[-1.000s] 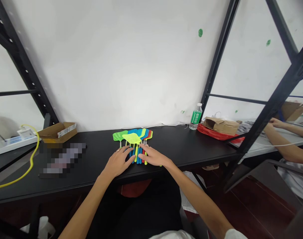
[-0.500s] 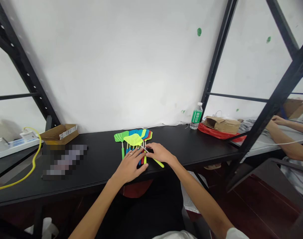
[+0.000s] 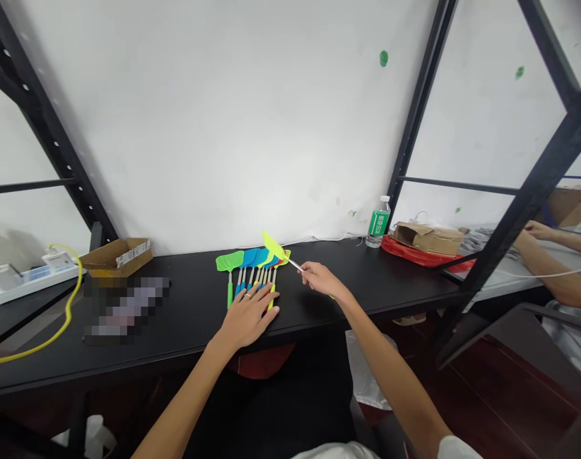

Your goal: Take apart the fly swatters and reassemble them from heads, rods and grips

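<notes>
A yellow fly swatter (image 3: 274, 246) is in my right hand (image 3: 319, 278), whose fingers close round its metal shaft. Its head is lifted and tilted, over the right side of a row of fly swatters. In that row lie a green fly swatter (image 3: 230, 261) at the left end, several blue ones (image 3: 252, 257) overlapping in the middle, and red and yellow ones at the right. My left hand (image 3: 251, 313), with a ring on one finger, rests flat with fingers spread across the lower handles, hiding parts of them.
On the black table (image 3: 190, 280) a cardboard box (image 3: 123, 255) stands at the left, near a yellow cable (image 3: 69, 306) and a power strip (image 3: 32, 277). A water bottle (image 3: 378, 223) and flattened cardboard (image 3: 429, 238) on red plastic are at the right. Another person's arms (image 3: 548, 255) show beyond the rack post.
My right hand has lifted the yellow fly swatter off the others and moved slightly right and up, turning its head more edge-on. My left hand stays over the handles.
</notes>
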Demonstrator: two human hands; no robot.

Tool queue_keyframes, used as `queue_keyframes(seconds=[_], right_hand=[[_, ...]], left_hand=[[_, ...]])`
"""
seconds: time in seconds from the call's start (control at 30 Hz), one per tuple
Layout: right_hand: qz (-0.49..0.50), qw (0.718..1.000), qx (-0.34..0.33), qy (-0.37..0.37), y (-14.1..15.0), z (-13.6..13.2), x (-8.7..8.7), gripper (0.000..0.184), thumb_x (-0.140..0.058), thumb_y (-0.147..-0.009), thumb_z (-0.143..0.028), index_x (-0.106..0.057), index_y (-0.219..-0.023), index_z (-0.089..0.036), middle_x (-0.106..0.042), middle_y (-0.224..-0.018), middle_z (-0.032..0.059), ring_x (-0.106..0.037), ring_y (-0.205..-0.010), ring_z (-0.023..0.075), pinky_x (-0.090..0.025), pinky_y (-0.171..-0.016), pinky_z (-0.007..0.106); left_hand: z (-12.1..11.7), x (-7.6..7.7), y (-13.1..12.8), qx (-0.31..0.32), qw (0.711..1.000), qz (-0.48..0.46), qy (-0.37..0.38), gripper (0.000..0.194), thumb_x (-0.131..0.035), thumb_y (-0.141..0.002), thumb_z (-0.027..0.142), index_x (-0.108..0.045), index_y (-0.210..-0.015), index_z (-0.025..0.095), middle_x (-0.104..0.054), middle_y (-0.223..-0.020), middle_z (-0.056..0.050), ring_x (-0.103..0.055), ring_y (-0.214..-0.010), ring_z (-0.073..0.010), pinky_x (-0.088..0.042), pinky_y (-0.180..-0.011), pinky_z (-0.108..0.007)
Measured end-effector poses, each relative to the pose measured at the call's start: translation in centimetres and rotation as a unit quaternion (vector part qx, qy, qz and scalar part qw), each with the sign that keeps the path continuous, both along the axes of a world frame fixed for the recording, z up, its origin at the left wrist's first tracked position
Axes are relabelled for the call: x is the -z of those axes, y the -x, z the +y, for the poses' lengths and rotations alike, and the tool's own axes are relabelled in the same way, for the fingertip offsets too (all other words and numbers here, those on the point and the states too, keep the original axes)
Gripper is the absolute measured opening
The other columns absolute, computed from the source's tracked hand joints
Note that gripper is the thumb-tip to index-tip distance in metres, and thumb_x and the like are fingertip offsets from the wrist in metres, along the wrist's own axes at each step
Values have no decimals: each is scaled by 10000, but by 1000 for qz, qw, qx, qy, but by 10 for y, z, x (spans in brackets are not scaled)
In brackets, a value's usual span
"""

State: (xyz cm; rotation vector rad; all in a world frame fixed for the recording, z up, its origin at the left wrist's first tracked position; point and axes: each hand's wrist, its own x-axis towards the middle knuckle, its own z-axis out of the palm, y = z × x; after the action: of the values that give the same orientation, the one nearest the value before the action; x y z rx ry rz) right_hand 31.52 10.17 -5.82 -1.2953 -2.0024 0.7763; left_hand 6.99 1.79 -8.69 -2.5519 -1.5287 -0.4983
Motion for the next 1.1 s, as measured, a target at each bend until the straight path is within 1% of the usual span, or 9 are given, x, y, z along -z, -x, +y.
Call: queue_keyframes(seconds=[0.17,0.3,0.47,0.73,0.87,0.97,1.03,1.07,1.1], right_hand=[[102,994,16,30,-6,4,-1,273,-498,-918,-389,-646,-969,-165,-589,-680,5,-471,-501,88,-339,-450,193],[203,976,2,78,-3,6,3,283,-541,-897,-434,-614,-899,-161,-456,-621,-45,-340,-429,49,-224,-394,177],[320,936,-37,144,4,4,2,330,-603,-857,-510,-518,-830,-192,-332,-572,-102,-207,-395,27,-129,-380,175],[460,865,-45,193,6,-1,-8,434,-715,-766,-562,-472,-762,-203,-293,-518,-119,-152,-388,33,-104,-363,184],[564,798,-31,211,23,-10,-8,502,-713,-778,-575,-376,-675,-218,-210,-503,-120,-131,-406,48,-121,-365,194],[618,756,-43,210,49,-25,-3,533,-678,-806,-597,-331,-656,-222,-207,-512,-106,-189,-419,61,-210,-388,192],[634,742,-62,209,66,-37,0,504,-662,-820,-602,-370,-670,-220,-244,-527,-92,-269,-446,75,-306,-434,202],[643,735,-67,205,73,-42,1,485,-665,-822,-594,-394,-677,-218,-265,-532,-86,-300,-462,82,-336,-454,211],[653,729,-69,197,79,-48,1,461,-672,-825,-575,-419,-684,-215,-289,-537,-80,-324,-478,88,-356,-469,218]], left_hand=[[9,0,27,-42,999,-7,9,477,-319,-996,534,-576,-1354,353,-428,-1553,24,-343,-1450,-292,-289,-1157,-503],[14,-2,51,-44,998,-7,35,445,-354,-984,503,-590,-1334,362,-436,-1548,27,-357,-1443,-280,-289,-1161,-513],[19,-7,70,-32,995,-25,96,461,-439,-940,516,-611,-1316,312,-433,-1550,-13,-340,-1449,-300,-305,-1160,-513],[22,-10,92,-45,991,-48,115,448,-477,-914,525,-650,-1247,281,-469,-1525,-37,-364,-1438,-296,-315,-1161,-486],[13,-23,69,-70,992,-62,86,404,-535,-887,486,-679,-1161,227,-570,-1422,-97,-498,-1327,-318,-369,-1112,-479],[-5,-33,26,-11,989,-143,38,411,-499,-925,469,-633,-1222,218,-658,-1284,-95,-587,-1212,-279,-404,-1066,-428],[-18,-36,-5,39,975,-212,61,394,-469,-952,475,-599,-1235,235,-692,-1194,-75,-643,-1109,-250,-468,-950,-359],[-24,-36,-18,60,968,-228,88,373,-454,-964,469,-580,-1219,229,-715,-1089,-69,-675,-1008,-242,-487,-865,-335],[-29,-36,-29,53,963,-246,100,359,-443,-969,470,-552,-1197,215,-721,-936,-54,-692,-863,-236,-487,-760,-317]])
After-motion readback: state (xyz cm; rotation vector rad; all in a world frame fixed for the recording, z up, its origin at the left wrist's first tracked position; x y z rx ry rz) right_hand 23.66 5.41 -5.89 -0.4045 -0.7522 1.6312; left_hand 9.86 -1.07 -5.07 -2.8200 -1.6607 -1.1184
